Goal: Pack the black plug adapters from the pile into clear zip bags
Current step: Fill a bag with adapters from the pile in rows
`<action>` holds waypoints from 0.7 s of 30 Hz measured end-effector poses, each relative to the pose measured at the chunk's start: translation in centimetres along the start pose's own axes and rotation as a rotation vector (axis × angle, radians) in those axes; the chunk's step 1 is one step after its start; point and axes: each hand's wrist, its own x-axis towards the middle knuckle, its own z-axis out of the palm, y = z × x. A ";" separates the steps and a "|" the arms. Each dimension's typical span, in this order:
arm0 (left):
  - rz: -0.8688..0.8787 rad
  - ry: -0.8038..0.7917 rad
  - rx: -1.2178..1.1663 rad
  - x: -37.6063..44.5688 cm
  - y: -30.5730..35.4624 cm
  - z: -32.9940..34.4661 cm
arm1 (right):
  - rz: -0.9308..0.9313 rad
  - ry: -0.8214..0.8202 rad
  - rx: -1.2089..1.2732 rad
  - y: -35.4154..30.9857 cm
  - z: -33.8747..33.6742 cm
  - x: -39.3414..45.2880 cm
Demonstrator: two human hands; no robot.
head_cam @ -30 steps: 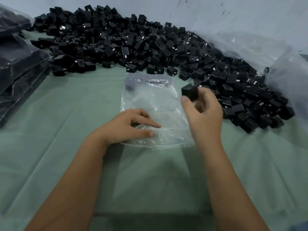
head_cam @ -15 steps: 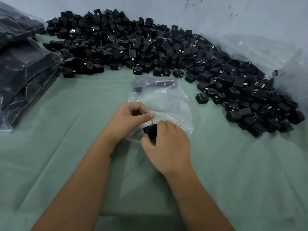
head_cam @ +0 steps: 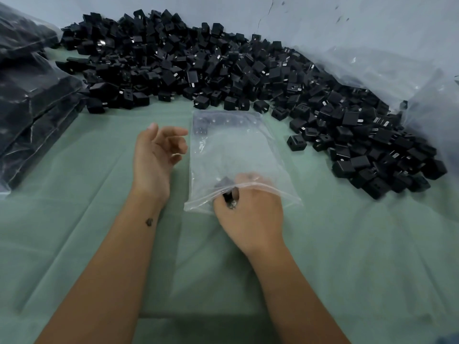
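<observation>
Right hand point(head_cam: 248, 214) was pushed into the near mouth of the clear zip bag point(head_cam: 236, 155), fingers closed on a black plug adapter point(head_cam: 224, 186) just inside the opening. Left hand point(head_cam: 155, 155) hung just left of the bag, palm up, fingers loosely spread, gripping nothing. Pile of adapters point(head_cam: 223, 70) ran along the far side and right of the green cloth point(head_cam: 347, 244); filled bags point(head_cam: 29, 108) sat stacked far left.
</observation>
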 end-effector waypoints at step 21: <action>0.028 0.248 0.997 0.0 -1.9 0.8 | -0.121 -0.263 0.047 0.4 -0.2 0.8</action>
